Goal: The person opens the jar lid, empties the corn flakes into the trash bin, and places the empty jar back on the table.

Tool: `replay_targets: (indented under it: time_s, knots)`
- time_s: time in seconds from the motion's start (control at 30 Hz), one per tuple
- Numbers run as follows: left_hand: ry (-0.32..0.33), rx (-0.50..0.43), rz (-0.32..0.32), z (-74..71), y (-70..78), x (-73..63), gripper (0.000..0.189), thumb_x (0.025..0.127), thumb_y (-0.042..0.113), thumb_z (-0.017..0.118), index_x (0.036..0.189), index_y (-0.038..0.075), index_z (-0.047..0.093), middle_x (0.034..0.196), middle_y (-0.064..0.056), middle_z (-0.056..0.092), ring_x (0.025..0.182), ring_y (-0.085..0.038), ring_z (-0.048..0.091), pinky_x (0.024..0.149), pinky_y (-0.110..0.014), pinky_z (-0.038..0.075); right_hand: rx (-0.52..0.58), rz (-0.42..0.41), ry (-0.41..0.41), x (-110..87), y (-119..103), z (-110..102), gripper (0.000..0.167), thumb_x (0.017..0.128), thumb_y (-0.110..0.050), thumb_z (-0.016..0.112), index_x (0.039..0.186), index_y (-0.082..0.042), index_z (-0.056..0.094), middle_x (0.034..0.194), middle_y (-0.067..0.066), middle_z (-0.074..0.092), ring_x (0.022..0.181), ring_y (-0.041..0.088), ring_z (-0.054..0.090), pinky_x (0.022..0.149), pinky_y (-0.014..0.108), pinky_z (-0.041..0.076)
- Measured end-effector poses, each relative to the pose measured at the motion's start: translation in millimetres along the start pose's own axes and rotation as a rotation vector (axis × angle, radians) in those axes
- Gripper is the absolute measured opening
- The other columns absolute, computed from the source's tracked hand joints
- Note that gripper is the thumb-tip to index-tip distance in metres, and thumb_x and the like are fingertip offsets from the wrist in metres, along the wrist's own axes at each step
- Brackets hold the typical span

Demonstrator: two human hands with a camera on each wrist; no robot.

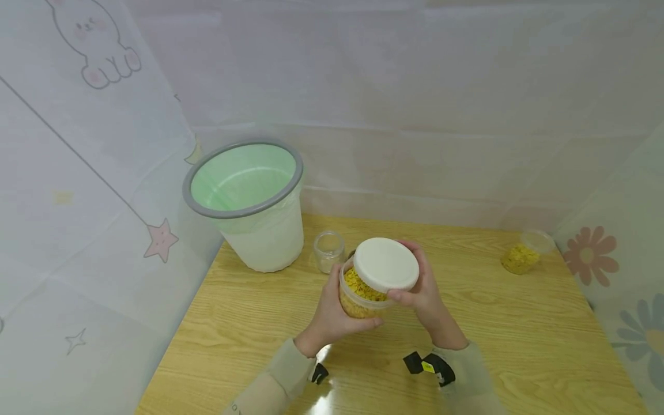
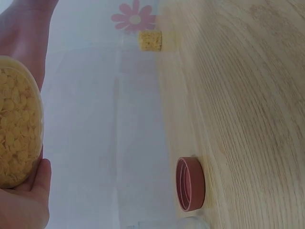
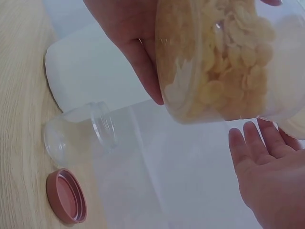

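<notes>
My left hand [image 1: 332, 314] grips a clear plastic jar [image 1: 358, 310] around its side, above the wooden table. Small yellow pieces, like flakes or pasta, fill much of the jar; they show through its wall in the right wrist view. A white round lid [image 1: 386, 265] sits tilted over the jar's mouth, leaving part of the contents uncovered. My right hand [image 1: 426, 288] holds this lid by its edge, thumb at the near side. In the right wrist view, the right hand's fingers [image 3: 271, 176] reach behind the lid, which is mostly cut off.
A small clear empty jar [image 1: 328, 248] stands behind my hands, with a red-brown lid [image 3: 66, 196] beside it. A white bin [image 1: 270, 242] with a grey rim is at the back left. Another container of yellow pieces [image 1: 520, 258] stands at the far right. Patterned cloth surrounds the table.
</notes>
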State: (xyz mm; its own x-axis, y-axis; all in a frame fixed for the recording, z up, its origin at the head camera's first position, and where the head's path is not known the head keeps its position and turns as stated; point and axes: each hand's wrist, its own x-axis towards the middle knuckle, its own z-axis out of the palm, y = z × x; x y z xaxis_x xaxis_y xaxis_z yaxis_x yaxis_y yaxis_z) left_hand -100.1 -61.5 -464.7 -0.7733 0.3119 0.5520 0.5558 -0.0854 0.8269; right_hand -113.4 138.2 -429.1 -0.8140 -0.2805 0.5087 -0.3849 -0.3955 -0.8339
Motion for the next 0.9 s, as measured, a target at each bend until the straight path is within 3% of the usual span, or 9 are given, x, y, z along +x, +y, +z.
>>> replay_targets:
  time_s: [0.3,0.57,0.73,0.9]
  knots:
    - [0.009,0.019,-0.011,-1.0,-2.9,0.1,0.096,0.062,-0.006,0.091,0.141,0.004,0.038,0.134,-0.014,0.055,0.114,-0.027,0.059,0.091,-0.043,0.054,0.021,-0.05,0.08,1.2,-2.4,1.0,0.079,0.079,-0.006,0.084,0.144,-0.002,0.039,0.138,0.011,0.05,0.123,0.025,0.053,0.1,0.033,0.049]
    - [0.016,-0.003,-0.038,-4.6,-4.8,-4.9,0.098,0.065,-0.001,0.092,0.145,0.007,0.036,0.141,-0.012,0.052,0.12,-0.03,0.057,0.097,-0.045,0.051,0.032,-0.099,0.16,-0.2,-5.6,0.8,0.078,0.077,0.002,0.082,0.143,0.0,0.039,0.138,0.015,0.049,0.121,0.028,0.052,0.098,0.033,0.05]
    - [0.035,0.012,-0.056,-9.5,-4.5,-8.7,0.099,0.066,0.006,0.093,0.147,0.007,0.036,0.142,-0.012,0.052,0.122,-0.03,0.055,0.101,-0.045,0.048,0.006,-0.099,0.202,-2.0,-4.2,-0.7,0.078,0.076,0.006,0.073,0.145,0.001,0.038,0.136,0.014,0.049,0.119,0.027,0.053,0.096,0.031,0.052]
    - [0.052,0.009,-0.066,-15.0,-2.0,-9.0,0.102,0.064,0.001,0.094,0.148,0.014,0.037,0.141,-0.01,0.051,0.123,-0.031,0.055,0.101,-0.045,0.048,-0.009,-0.104,0.201,-2.2,-2.9,-2.8,0.079,0.073,0.007,0.068,0.146,0.005,0.035,0.133,0.015,0.051,0.115,0.027,0.055,0.092,0.032,0.054]
